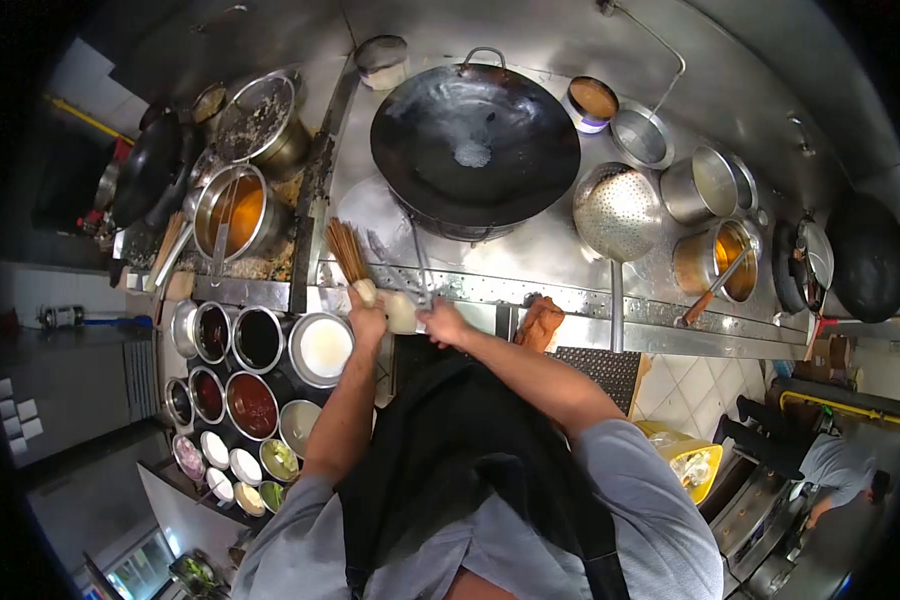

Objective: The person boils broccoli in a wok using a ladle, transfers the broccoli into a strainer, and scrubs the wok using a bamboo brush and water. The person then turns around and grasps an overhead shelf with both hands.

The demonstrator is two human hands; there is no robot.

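My left hand (367,318) is closed around the pale handle of a bamboo brush (347,252), its bristles pointing up and away over the counter edge. My right hand (442,324) is closed on the lower end of a thin metal handle (419,255) that runs up toward the wok. Between my hands is a pale cloth or pad (400,312); what holds it cannot be made out. The large black wok (475,190) sits beyond them on the stove, with a small whitish patch of liquid at its bottom.
A perforated strainer (618,215) and metal pots (698,185) stand right of the wok. At left are a pot of orange liquid (232,215) and several sauce bowls (252,405). An orange-brown cloth (539,325) lies at the front edge. Another person (835,465) works far right.
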